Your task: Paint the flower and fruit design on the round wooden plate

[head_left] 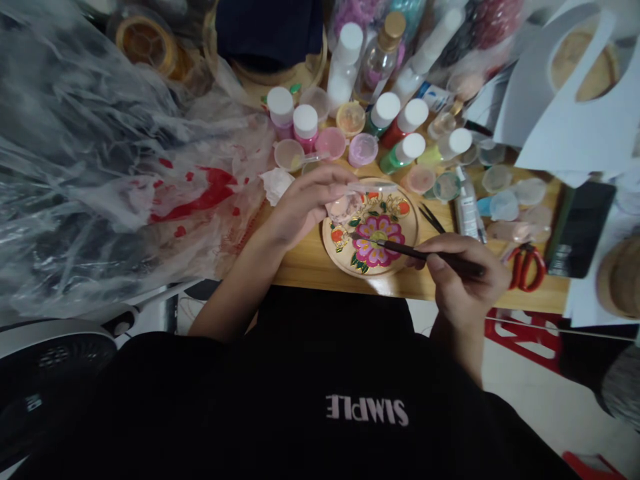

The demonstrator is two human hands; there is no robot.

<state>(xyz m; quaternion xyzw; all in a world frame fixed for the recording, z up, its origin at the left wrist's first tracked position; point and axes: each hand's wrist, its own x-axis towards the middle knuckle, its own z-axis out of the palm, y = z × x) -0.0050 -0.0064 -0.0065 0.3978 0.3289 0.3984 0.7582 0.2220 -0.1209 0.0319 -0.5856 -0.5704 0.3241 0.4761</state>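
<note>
A: Take the round wooden disc (411, 228) on the counter (300, 272) as the clock's centre, top of the view being twelve. How are the hands?

B: The left hand (310, 199) reaches in from eight o'clock and sits at ten, back of the hand up. Its fingers pinch a small clear cup (341, 209) of pale pink stuff, the clear lid (374, 188) swung out toward twelve.

A: And the right hand (463, 270)?

B: Near four o'clock, forearm rising from five. Thumb on top, fingers curled beneath, closed around a dark brush (414, 251) pointing just past nine.

A: Is its tip touching the disc?

B: I can't tell. It shows at the left petals of the pink flower (369, 255).

A: What's in the way?

B: The cup hides the disc's upper-left part, and the brush cuts across the flower.

A: Anything around, left to right?

B: A fan (55, 373) at eight, crumpled plastic sheeting (150, 173) between nine and ten, white tissue (277, 185) at ten. White-capped bottles (386, 110) and little open pots (363, 149) crowd eleven to one. Tweezers (432, 219) lie at three, a white tube (467, 205) just above, red-handled pliers (528, 268) beyond the right hand, then a dark phone (584, 230).
</note>
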